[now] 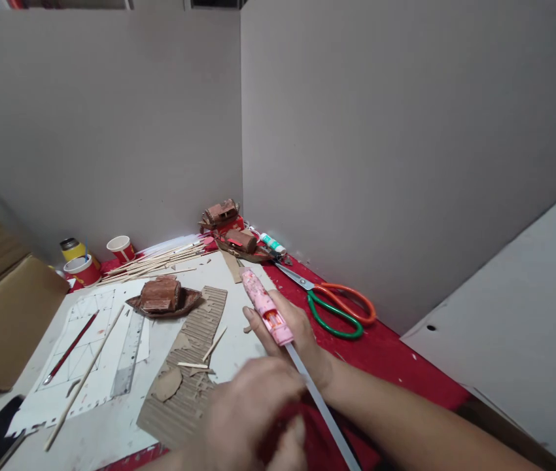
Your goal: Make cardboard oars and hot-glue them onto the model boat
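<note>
My right hand is closed around a pink pen-shaped tool that points away from me towards the back corner. A long white rod sticks out of the tool's near end and runs down to the lower edge of the picture. My left hand is close in front, blurred, with its fingers curled beside the rod over the red cloth. What the left hand holds is hidden. Just left of both hands lies a strip of corrugated cardboard with small wood slivers on it.
Orange and green scissors lie right of the tool. A brown cardboard boat model, a clear ruler, a drawing sheet, wooden sticks, paper cups, more models and a glue tube crowd the table. Grey walls enclose the back and right.
</note>
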A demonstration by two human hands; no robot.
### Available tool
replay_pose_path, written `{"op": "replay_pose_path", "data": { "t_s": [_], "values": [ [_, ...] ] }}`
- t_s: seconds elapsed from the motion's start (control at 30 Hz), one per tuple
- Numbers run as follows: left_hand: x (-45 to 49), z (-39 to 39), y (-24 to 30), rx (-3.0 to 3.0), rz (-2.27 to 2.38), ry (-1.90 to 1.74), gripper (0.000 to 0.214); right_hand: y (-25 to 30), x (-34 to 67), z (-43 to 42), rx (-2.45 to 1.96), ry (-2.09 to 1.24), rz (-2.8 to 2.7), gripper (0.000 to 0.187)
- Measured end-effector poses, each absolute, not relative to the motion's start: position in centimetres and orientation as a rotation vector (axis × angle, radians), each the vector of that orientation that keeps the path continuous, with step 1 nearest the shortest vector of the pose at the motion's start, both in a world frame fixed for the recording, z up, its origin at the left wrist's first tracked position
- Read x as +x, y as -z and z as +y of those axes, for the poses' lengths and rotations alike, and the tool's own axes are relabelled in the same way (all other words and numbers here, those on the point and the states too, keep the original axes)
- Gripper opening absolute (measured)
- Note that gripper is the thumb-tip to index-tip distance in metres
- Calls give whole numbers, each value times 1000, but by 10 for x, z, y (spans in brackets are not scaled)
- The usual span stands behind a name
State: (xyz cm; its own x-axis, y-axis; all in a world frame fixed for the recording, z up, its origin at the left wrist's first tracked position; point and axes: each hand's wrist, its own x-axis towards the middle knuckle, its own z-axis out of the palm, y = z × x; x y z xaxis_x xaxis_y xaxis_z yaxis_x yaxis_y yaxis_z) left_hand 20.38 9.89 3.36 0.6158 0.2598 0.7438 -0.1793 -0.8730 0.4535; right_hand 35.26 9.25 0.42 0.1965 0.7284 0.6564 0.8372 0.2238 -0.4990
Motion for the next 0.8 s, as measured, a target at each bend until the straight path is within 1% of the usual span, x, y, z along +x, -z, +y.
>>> {"op": "replay_pose_path", "data": {
  "t_s": [0.1, 0.17, 0.23, 0.33, 0.53, 0.8],
  "values": [
    [200, 100, -34, 1580, 472, -865, 15, 0, 361, 98, -1514, 195, -1521, 14],
    [205, 103, -37, 1165, 595, -648, 19, 4, 367, 101, -1509, 251, -1514, 15],
    [213, 105, -42, 933, 629, -490, 28, 7, 370, 103, -1499, 307, -1519, 17],
    [223, 107, -48, 820, 628, -362, 39, 9, 373, 106, -1479, 370, -1551, 16],
    [231, 109, -53, 784, 724, -330, 45, 7, 371, 108, -1466, 494, -1571, 9],
    [234, 109, -56, 789, 855, -304, 49, 4, 370, 107, -1479, 548, -1605, 16]
  ]
}}
